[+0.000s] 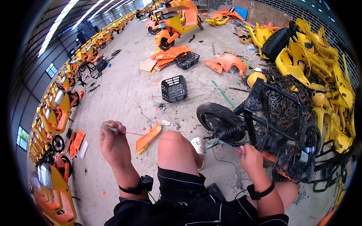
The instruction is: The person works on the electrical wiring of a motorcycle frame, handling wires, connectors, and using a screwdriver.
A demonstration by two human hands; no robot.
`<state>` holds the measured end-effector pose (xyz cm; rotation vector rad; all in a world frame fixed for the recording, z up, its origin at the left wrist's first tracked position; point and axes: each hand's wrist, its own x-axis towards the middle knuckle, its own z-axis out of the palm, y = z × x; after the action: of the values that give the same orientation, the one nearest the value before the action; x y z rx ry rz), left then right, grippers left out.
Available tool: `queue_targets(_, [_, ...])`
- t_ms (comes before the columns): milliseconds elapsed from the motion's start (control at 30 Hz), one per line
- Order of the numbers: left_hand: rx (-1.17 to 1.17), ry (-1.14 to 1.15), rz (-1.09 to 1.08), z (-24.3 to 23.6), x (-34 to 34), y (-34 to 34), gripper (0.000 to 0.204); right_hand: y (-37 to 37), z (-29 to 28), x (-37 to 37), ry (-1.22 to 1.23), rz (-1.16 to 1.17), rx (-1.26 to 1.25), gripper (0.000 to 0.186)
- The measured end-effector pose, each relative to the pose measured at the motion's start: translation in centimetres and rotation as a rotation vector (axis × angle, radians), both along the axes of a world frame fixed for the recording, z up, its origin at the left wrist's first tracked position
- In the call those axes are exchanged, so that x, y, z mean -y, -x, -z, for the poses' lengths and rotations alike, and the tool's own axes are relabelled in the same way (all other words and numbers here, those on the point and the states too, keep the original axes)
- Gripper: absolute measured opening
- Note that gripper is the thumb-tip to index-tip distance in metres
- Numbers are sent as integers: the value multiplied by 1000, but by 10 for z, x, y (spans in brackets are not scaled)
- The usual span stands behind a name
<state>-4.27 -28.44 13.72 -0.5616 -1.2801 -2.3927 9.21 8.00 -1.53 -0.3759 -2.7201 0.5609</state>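
Observation:
My left hand [112, 141] is raised in front of my left knee, its fingers pinched on a thin, grey-tipped end. A thin pink-red cord [132, 133] runs from that end toward the right, growing faint above my knee. My right hand [252, 160] is closed beside the stripped black scooter frame [260, 122], and a small bit of pink pokes out at its fingers. Whether that pink bit belongs to the same cord, I cannot tell. The frame lies to my right with its black wheel [218, 118] toward me, close to the right hand.
An orange panel [148, 139] lies left of my knee. Farther ahead are black baskets [174, 89], orange panels [166, 56] and an orange fender [228, 63]. Yellow body parts [316, 64] pile up at the right. Scooters [54, 107] line the left side.

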Motion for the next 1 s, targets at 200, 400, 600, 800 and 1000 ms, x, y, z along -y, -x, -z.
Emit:
queue_targets(200, [-27, -17, -79, -10, 7, 6, 25, -1, -2, -6, 17, -236, -116, 11])
queue_targets(400, [-26, 14, -71, -11, 10, -4, 25, -2, 9, -15, -24, -152, -230, 9])
queue_targets(600, [-35, -44, -84, -21, 19, -5, 26, 1, 38, -17, -43, -102, -222, 12])
queue_targets(800, [-25, -24, -122, -19, 6, -8, 26, -5, 48, -28, 36, -132, -63, 11])
queue_targets(1000, [3, -103, -90, -22, 9, -4, 24, -11, 48, -35, 94, -256, -22, 6])
